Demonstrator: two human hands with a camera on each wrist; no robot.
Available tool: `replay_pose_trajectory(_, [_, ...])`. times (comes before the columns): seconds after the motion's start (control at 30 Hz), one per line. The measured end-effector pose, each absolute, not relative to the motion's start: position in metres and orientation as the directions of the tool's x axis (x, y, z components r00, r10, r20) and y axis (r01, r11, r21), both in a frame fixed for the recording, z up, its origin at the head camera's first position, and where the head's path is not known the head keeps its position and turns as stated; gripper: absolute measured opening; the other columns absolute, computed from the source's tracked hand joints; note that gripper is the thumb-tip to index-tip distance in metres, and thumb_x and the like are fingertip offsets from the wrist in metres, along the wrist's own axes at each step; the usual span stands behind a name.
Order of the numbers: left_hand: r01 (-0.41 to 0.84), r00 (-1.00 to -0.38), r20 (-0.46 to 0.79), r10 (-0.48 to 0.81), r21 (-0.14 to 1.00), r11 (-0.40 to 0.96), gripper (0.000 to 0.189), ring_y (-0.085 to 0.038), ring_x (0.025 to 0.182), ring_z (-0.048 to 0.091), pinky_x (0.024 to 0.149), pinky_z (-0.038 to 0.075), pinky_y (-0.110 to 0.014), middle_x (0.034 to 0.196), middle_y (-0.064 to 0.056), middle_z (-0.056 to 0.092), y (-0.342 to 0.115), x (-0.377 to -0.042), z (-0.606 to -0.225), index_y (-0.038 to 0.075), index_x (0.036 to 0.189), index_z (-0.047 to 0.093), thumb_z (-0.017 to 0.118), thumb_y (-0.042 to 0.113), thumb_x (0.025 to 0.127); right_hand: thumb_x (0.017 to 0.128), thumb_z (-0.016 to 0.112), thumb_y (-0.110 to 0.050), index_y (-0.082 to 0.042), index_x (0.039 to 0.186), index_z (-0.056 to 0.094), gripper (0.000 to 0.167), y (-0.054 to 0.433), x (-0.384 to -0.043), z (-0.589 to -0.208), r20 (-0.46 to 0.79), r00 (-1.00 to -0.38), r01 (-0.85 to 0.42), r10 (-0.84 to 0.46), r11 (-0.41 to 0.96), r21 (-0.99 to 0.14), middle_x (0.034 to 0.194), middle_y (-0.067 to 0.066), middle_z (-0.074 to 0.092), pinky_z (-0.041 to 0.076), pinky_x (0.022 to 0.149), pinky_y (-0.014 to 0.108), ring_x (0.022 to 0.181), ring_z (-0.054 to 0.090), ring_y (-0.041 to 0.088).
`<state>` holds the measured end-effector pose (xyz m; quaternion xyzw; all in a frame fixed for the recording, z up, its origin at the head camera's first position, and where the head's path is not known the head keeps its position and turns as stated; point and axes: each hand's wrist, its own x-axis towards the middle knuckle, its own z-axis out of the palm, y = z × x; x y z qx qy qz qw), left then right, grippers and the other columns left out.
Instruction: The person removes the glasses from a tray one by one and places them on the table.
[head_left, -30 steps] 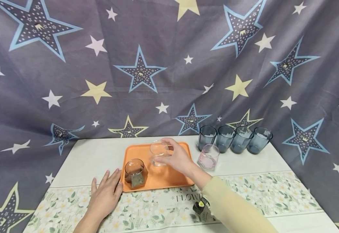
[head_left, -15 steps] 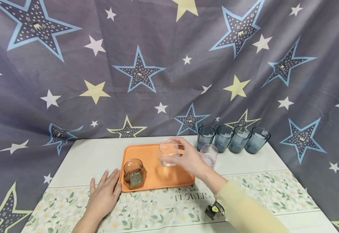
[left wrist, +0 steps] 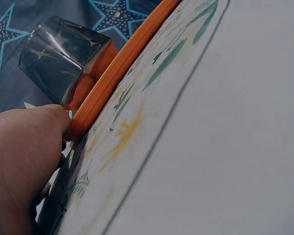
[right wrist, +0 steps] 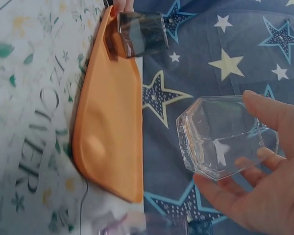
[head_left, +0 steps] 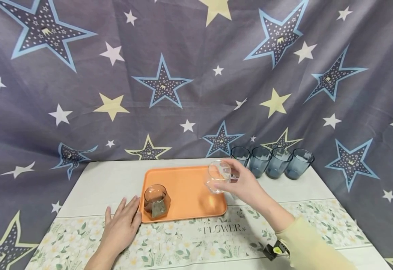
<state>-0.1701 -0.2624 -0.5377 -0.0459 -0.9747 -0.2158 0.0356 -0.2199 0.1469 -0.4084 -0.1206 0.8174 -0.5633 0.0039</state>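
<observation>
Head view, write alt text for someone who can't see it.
A person's right hand holds a clear glass aloft near the right end of an orange tray, with the left hand at the tray's left edge. A smoky glass stands on the tray's left end. Four blue glasses stand in a row at right, before a starry cloth.

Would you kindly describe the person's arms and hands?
The left hand and right hand are ungloved. The right arm has a pale yellow sleeve; beside it is a small black device with a yellow-green patch. The left forearm shows no sleeve.
</observation>
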Motion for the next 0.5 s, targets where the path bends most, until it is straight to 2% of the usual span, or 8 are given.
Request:
replay_pose_trajectory(0.1, [0.102,-0.994,0.084,0.074,0.417,0.903,0.056,-0.050,0.162,0.027,0.124,-0.004,-0.080,0.172,-0.015,0.045,-0.262,-0.170,-0.539,0.004,0.167,0.048,0.046,0.034,0.119,0.089,0.096,-0.013,-0.009,0.158,0.055,0.080,0.160,-0.216,-0.405,0.134,-0.973,-0.192,-0.188,0.340,-0.921,0.151,0.017,0.062,0.063,0.095,0.034,0.127,0.068,0.037])
replay_pose_trajectory(0.27, [0.099,-0.994,0.078,0.073,0.419,0.903,0.056,-0.051,0.162,0.027,0.125,-0.005,-0.080,0.172,-0.015,0.045,-0.262,-0.170,-0.538,0.004,0.167,0.047,0.046,0.034,0.119,0.090,0.094,-0.011,-0.009,0.158,0.055,0.079,0.179,-0.213,-0.401,0.145,-0.975,-0.199,-0.168,0.375,-0.905,0.154,0.019,0.060,0.063,0.093,0.030,0.134,0.065,0.043])
replay_pose_trajectory(0.37, [0.095,-0.995,0.075,0.070,0.418,0.903,0.057,-0.051,0.163,0.026,0.125,-0.005,-0.080,0.172,-0.015,0.045,-0.262,-0.171,-0.538,0.005,0.168,0.047,0.045,0.035,0.120,0.090,0.095,-0.014,-0.010,0.158,0.055,0.078,0.188,-0.212,-0.398,0.145,-0.977,-0.196,-0.153,0.404,-0.893,0.153,0.019,0.061,0.063,0.091,0.031,0.132,0.067,0.043])
replay_pose_trajectory(0.5, [0.093,-0.995,0.077,0.067,0.416,0.905,0.058,-0.051,0.163,0.026,0.125,-0.005,-0.080,0.172,-0.016,0.045,-0.262,-0.172,-0.539,0.004,0.168,0.046,0.044,0.036,0.120,0.091,0.095,-0.019,-0.012,0.159,0.054,0.079,0.201,-0.209,-0.395,0.144,-0.980,-0.191,-0.140,0.436,-0.880,0.155,0.017,0.060,0.062,0.095,0.037,0.135,0.065,0.043])
